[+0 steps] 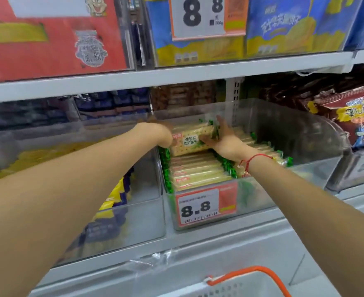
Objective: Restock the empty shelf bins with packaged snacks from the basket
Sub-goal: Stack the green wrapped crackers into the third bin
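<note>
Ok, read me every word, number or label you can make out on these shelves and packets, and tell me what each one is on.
"8.8": price tag on the front of the clear bin.
"8 8": upper price sign; its small print is blurred.
"香葱味 梳打饼干": probably, on the cracker packet held by the left hand and right hand.
Blue bags, red pack, brown bags: lettering too blurred.
</note>
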